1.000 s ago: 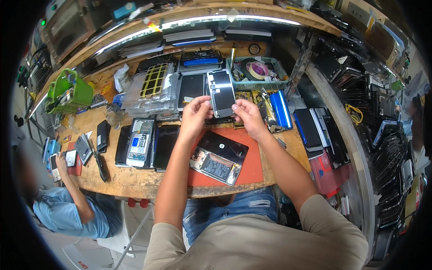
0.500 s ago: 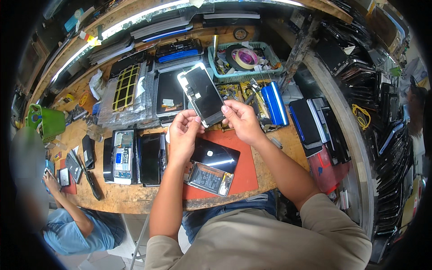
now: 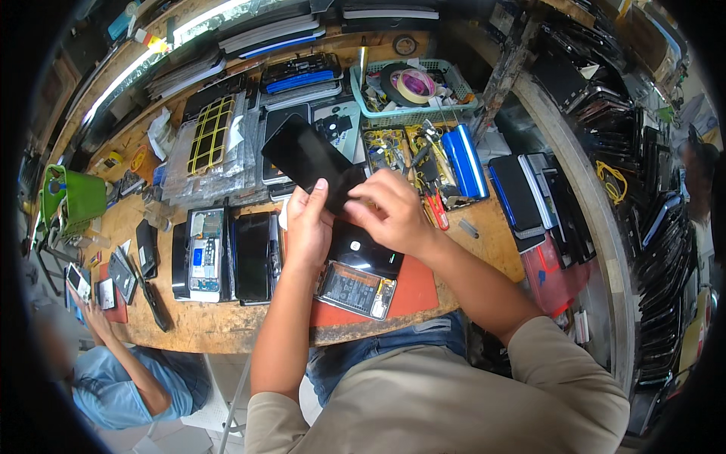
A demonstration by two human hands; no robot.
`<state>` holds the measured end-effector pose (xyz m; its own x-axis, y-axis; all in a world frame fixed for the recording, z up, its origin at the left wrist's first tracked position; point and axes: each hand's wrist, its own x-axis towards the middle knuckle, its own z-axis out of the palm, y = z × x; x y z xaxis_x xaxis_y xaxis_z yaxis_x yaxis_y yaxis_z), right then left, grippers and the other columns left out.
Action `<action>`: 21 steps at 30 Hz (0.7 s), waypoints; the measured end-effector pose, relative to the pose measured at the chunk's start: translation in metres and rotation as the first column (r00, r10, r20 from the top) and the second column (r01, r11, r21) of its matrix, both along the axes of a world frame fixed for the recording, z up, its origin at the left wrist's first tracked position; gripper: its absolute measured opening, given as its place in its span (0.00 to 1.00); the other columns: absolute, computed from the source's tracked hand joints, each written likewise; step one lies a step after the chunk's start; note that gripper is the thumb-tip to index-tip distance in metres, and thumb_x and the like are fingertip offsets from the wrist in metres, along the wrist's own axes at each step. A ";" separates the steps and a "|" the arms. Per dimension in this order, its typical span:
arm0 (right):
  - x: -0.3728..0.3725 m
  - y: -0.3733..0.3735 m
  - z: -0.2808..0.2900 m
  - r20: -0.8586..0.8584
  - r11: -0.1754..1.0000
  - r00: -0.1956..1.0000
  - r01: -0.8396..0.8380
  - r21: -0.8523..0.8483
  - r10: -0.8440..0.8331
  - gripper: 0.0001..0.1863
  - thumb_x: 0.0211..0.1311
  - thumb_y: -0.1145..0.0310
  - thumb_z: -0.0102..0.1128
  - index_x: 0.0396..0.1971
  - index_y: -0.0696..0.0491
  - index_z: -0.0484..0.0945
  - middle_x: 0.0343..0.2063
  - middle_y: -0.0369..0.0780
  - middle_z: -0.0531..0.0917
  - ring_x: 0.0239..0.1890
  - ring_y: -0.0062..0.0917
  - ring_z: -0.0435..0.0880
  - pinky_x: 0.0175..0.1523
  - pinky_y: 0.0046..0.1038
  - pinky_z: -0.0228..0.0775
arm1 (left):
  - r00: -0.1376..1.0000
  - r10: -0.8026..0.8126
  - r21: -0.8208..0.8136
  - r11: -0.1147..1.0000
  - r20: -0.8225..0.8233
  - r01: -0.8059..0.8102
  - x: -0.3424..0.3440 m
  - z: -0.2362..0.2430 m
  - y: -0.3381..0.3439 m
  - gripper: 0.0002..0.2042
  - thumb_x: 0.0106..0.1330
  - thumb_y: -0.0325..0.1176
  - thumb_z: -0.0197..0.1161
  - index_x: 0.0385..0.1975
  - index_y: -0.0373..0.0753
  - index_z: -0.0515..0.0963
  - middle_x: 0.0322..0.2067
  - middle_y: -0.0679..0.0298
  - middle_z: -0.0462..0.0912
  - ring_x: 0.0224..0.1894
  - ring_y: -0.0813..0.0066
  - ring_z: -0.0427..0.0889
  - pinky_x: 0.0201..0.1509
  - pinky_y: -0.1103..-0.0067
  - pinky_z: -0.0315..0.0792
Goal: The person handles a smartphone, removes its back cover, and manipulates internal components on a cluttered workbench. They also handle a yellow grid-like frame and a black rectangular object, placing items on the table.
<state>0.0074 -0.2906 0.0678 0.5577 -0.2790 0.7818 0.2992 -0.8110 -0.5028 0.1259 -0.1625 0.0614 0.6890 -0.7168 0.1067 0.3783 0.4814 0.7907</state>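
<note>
A phone screen panel (image 3: 302,151), its glossy black front facing up, is held tilted above the bench. My left hand (image 3: 308,227) grips its lower end, thumb on the glass. At the panel's lower right corner is my right hand (image 3: 395,210), fingers bent and drawn together; whether a thin piece is pinched there I cannot make out. Beneath both hands, an opened phone body (image 3: 354,291) showing its battery lies on an orange-red mat (image 3: 417,291). A glossy dark panel (image 3: 382,257) lies just behind it, partly covered by my hands.
Left of the mat stand phone frames and dark screens (image 3: 253,257). Behind lie a tool tray (image 3: 389,155), a blue cylinder (image 3: 463,163) and a green basket (image 3: 454,79). Red-handled pliers (image 3: 437,212) rest near my right hand. A co-worker (image 3: 140,386) sits at left.
The panel has been turned over from its back to its black front and swung leftward. My right hand has shifted from gripping its side edge to its lower corner.
</note>
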 end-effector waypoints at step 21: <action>0.000 0.007 -0.012 -0.270 0.920 0.954 -0.018 0.392 0.134 0.25 0.53 0.61 0.87 0.30 0.53 0.72 0.23 0.30 0.78 0.23 0.10 0.72 0.27 0.19 0.67 | 0.999 -0.031 0.044 0.999 0.010 0.031 0.005 -0.001 0.004 0.11 0.80 0.38 0.61 0.52 0.38 0.80 0.49 0.62 0.87 0.50 0.75 0.86 0.57 0.76 0.78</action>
<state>0.0073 -0.2840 0.0554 0.7716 -0.4704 0.4282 0.1490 -0.5207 -0.8406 0.1305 -0.1581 0.0599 0.6655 -0.7419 0.0821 0.3835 0.4342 0.8151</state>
